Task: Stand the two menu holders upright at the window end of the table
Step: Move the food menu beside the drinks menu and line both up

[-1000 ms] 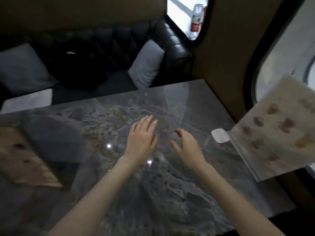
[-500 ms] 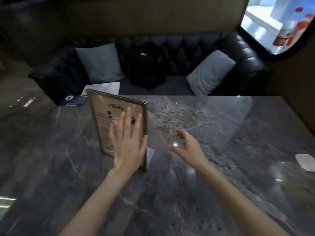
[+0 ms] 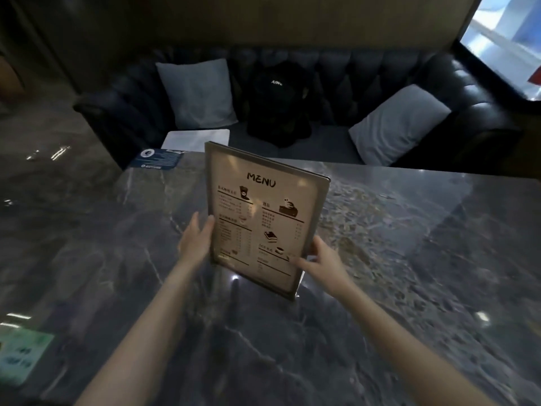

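A framed menu holder (image 3: 263, 212) with "MENU" printed on a pale sheet stands upright, slightly tilted, near the middle of the dark marble table (image 3: 409, 259). My left hand (image 3: 196, 240) grips its left edge with the thumb on the front. My right hand (image 3: 320, 263) holds its lower right edge, thumb across the front. The holder's base touches or hovers just over the tabletop; I cannot tell which. The second menu holder is out of view. The window (image 3: 509, 39) is at the upper right.
A black tufted sofa (image 3: 336, 71) with two grey cushions and a black backpack (image 3: 278, 104) sits beyond the table. A blue card (image 3: 156, 159) lies at the far left table corner, a green sticker (image 3: 20, 356) at the near left edge.
The view swung left, away from the window end. Both hands, open a second ago, have closed on the sides of the menu holder, which has come nearer and turned to face me.
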`<state>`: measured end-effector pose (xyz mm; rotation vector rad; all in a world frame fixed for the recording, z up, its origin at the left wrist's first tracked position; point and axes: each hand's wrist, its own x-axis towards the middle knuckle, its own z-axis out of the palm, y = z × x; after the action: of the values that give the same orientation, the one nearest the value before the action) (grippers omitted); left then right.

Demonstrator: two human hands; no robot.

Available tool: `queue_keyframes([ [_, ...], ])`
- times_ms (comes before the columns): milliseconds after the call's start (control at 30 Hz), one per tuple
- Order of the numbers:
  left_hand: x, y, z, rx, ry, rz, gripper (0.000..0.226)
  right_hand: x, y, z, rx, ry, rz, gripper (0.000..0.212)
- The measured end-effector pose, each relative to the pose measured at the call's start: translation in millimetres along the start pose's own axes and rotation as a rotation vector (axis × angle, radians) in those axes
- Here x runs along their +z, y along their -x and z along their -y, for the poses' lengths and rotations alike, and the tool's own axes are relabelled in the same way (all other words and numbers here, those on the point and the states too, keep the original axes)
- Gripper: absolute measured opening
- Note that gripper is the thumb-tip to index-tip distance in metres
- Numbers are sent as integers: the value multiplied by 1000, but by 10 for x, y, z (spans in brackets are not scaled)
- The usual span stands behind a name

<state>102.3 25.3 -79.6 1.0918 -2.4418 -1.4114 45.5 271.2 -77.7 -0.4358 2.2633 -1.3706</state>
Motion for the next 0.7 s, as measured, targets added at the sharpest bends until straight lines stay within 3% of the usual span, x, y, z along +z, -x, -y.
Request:
queue_keyframes([
  [133,68,-199,-9,-55,334,170,41,34,-49,-21,33,-21,16,35],
  [333,135,-318,155,-70,564,157,47,3,-138,-66,41,16,27,16],
  [500,232,-379,179,-98,720,158,35,-46,-180,-69,22,56,83,25],
  [700,279,-389,188,-99,753,98,37,-104,-195,-71,2,71,120,28],
])
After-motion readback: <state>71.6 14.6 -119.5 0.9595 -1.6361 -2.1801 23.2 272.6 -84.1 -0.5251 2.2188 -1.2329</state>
